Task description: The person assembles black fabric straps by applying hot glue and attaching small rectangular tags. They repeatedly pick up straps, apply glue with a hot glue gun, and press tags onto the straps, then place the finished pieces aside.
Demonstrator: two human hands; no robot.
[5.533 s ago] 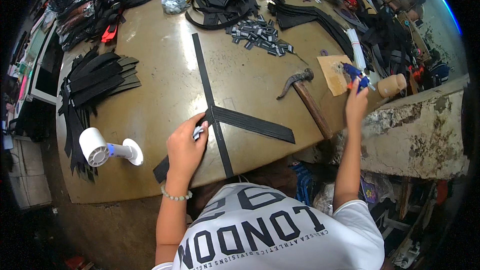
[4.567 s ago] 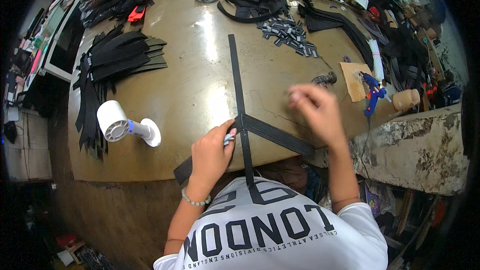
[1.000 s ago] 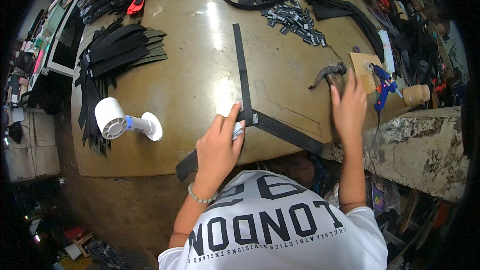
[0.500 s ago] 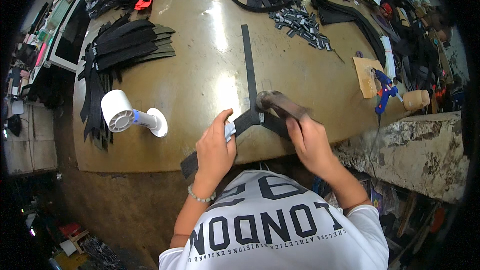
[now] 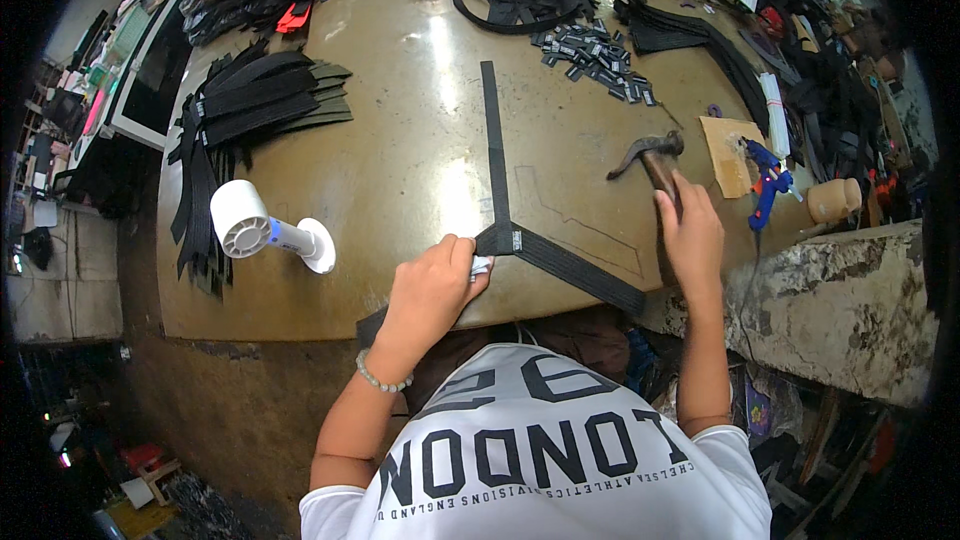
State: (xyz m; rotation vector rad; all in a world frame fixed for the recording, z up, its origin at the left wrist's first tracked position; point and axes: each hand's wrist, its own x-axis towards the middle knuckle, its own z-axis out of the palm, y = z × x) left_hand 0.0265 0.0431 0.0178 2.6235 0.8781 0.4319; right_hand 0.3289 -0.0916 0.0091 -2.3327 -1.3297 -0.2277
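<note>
My right hand [image 5: 693, 240] is closed round the wooden handle of a claw hammer [image 5: 659, 168], which lies at or just above the tabletop, right of the strap. A black Y-shaped webbing strap [image 5: 582, 268] is spread at the table's near edge. One narrow leg points away from me, and two wide legs spread toward me. On its joint sits a small dark label [image 5: 516, 241] with pale marks. My left hand [image 5: 432, 288] is closed over the left leg, fingertips touching the strap by the joint. A small pale crumpled piece [image 5: 482, 267] sticks out between thumb and fingers.
A white handheld fan [image 5: 238, 218] stands on the left, before a pile of black straps [image 5: 250, 95]. Grey-black small pieces [image 5: 595, 55] are heaped at the back. A blue glue gun [image 5: 768, 185] lies on the right beside a tape roll [image 5: 833, 201]. The table [image 5: 390, 160] has drawn outlines.
My right hand has carried the hammer away from the strap's joint toward the right, uncovering the right leg. My left hand has slid closer to the joint.
</note>
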